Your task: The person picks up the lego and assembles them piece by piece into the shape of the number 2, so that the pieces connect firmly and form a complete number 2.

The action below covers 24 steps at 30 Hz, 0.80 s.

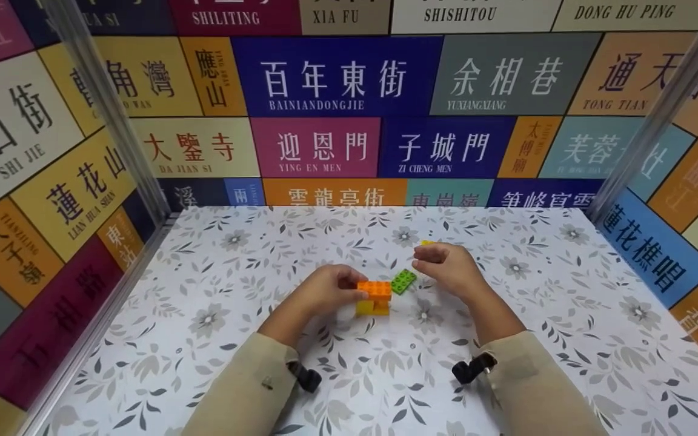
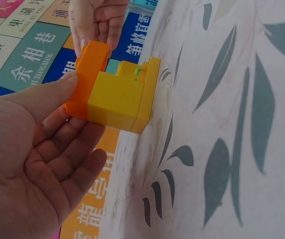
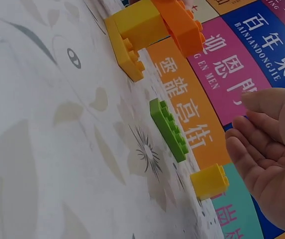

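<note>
My left hand (image 1: 329,289) pinches an orange toy building brick (image 1: 375,290) between thumb and fingers. This brick sits on top of a yellow block (image 2: 116,97), which stands on a flatter yellow brick (image 3: 124,57) on the table; together they form a stepped stack. To the right of the stack, my right hand (image 1: 451,270) hovers above the table with fingers loosely bent and nothing in them. A green studded brick (image 1: 403,281) lies between the hands. Beyond the right hand is a small yellow brick (image 3: 209,181), mostly covered by that hand in the head view.
The table (image 1: 203,375) has a white cloth with grey leaves and flowers. Panels printed with street names (image 1: 337,75) rise behind it and on both sides. Metal posts (image 1: 116,115) stand at the back corners. Black straps (image 1: 306,378) circle both wrists.
</note>
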Each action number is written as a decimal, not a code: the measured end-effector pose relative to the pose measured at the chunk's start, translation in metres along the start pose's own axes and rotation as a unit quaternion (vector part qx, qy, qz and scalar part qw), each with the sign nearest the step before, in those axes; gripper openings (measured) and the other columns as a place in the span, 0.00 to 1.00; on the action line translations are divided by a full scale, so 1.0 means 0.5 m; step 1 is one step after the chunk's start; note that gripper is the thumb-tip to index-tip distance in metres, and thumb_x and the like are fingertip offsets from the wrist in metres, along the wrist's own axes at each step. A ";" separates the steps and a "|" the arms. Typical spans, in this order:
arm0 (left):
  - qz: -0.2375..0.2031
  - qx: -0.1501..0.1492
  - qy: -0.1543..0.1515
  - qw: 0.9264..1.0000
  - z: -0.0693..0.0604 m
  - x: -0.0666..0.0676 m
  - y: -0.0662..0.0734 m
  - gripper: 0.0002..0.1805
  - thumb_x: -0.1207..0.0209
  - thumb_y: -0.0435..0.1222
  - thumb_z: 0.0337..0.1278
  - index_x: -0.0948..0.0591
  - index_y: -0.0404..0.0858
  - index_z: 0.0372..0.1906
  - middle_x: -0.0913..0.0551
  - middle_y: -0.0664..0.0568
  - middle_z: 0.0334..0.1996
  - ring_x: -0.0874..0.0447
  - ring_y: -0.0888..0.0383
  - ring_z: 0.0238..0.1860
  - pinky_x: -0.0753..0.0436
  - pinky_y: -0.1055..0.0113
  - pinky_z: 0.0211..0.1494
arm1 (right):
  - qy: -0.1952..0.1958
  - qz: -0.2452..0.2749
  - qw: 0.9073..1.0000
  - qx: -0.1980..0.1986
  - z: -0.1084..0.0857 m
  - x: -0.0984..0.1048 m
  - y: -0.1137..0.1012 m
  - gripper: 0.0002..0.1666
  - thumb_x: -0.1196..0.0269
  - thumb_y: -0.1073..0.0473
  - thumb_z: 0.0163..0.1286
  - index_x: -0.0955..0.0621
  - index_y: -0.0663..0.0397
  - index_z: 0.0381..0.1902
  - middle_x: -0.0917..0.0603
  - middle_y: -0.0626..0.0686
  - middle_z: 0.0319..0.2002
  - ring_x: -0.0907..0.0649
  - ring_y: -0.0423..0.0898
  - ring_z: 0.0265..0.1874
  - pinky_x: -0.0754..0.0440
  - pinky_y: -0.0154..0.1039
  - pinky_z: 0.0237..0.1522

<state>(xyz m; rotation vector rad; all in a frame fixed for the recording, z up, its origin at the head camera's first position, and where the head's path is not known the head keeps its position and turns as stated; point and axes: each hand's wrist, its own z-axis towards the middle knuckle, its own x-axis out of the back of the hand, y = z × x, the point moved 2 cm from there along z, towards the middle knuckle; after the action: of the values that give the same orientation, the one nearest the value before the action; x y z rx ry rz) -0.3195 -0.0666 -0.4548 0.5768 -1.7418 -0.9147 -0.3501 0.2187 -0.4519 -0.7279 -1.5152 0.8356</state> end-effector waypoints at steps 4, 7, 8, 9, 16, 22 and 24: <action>-0.002 0.001 -0.002 1.000 0.003 0.001 0.001 0.11 0.26 0.44 0.64 0.11 0.54 0.49 0.13 0.58 0.48 0.15 0.57 0.51 0.16 0.58 0.64 | 0.016 0.004 1.000 0.000 0.010 0.011 0.011 0.29 0.29 0.46 0.74 0.17 0.51 0.68 0.12 0.55 0.64 0.16 0.55 0.66 0.19 0.54 0.70; -0.001 0.004 -0.004 1.000 0.005 0.001 0.001 0.11 0.26 0.44 0.64 0.12 0.55 0.49 0.13 0.59 0.48 0.15 0.58 0.51 0.16 0.57 0.64 | 0.022 0.014 1.000 0.000 0.018 0.019 0.018 0.29 0.30 0.47 0.75 0.18 0.51 0.69 0.14 0.56 0.65 0.17 0.55 0.67 0.19 0.54 0.70; -0.001 0.005 -0.004 1.000 0.005 0.001 0.001 0.11 0.26 0.44 0.64 0.12 0.55 0.49 0.13 0.59 0.48 0.15 0.58 0.52 0.16 0.57 0.64 | 0.025 0.022 0.999 -0.005 0.022 0.022 0.020 0.29 0.30 0.48 0.75 0.18 0.51 0.69 0.14 0.56 0.66 0.17 0.55 0.67 0.19 0.53 0.70; -0.001 0.006 -0.004 1.000 0.005 0.002 0.001 0.11 0.26 0.44 0.64 0.12 0.55 0.49 0.13 0.59 0.48 0.15 0.58 0.51 0.16 0.57 0.64 | 0.028 0.030 0.999 -0.009 0.026 0.024 0.022 0.28 0.30 0.48 0.76 0.18 0.51 0.69 0.14 0.56 0.66 0.17 0.55 0.67 0.19 0.53 0.70; -0.004 -0.002 -0.004 1.000 0.006 0.001 0.001 0.11 0.26 0.43 0.64 0.11 0.54 0.50 0.12 0.59 0.48 0.15 0.58 0.51 0.16 0.58 0.64 | 0.055 0.068 0.995 -0.045 0.056 0.045 0.031 0.30 0.33 0.52 0.78 0.22 0.54 0.73 0.18 0.58 0.69 0.18 0.55 0.68 0.19 0.50 0.71; -0.007 0.001 -0.005 1.000 0.005 0.001 -0.003 0.11 0.26 0.43 0.65 0.12 0.54 0.50 0.12 0.58 0.49 0.15 0.58 0.51 0.16 0.58 0.63 | 0.050 0.047 0.994 -0.079 0.075 0.050 0.031 0.35 0.33 0.50 0.78 0.27 0.53 0.78 0.23 0.57 0.74 0.23 0.56 0.74 0.23 0.52 0.75; -0.006 -0.002 -0.003 1.000 0.005 0.000 -0.005 0.11 0.26 0.43 0.65 0.12 0.53 0.50 0.12 0.58 0.49 0.15 0.58 0.50 0.15 0.58 0.62 | 0.037 0.032 0.995 -0.088 0.080 0.048 0.031 0.36 0.33 0.50 0.78 0.28 0.52 0.79 0.25 0.57 0.77 0.26 0.57 0.77 0.25 0.54 0.78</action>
<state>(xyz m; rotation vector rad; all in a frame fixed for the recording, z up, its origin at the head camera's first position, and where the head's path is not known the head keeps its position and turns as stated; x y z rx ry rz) -0.3219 -0.0674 -0.4570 0.5829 -1.7445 -0.9284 -0.3928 0.2432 -0.4533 -0.9321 -1.5182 0.7206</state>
